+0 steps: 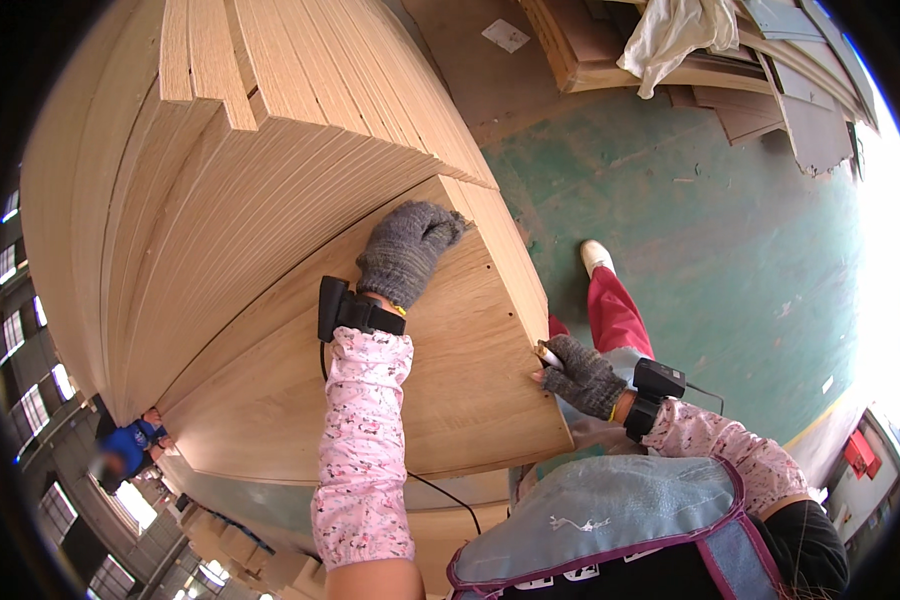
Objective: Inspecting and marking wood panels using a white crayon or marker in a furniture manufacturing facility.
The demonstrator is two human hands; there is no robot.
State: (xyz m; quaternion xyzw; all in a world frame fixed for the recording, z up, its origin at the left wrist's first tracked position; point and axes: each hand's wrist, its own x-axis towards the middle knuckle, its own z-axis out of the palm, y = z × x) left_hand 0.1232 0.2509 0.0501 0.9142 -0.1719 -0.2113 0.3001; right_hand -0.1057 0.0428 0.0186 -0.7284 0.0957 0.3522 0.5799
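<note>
A pale wood-grain panel (470, 400) lies face up before me, beside long rows of similar boards (260, 190). My left hand (407, 253), in a grey knitted glove, rests on the panel near its right-hand edge. Its fingers are curled closed, and what they hold, if anything, is hidden. Lower down, at the panel's near right edge, my right hand (587, 378) wears a grey glove with bare fingertips. It pinches a small pale stick (547, 355) against that edge. Small dark holes show along the panel's side.
Another person (127, 452) in blue has hands at the panel's far left end. Stacked boards with a white cloth (682, 38) stand at the upper right. Below the panel stretches a green floor (750, 260). A black cable (448, 497) hangs near my left forearm.
</note>
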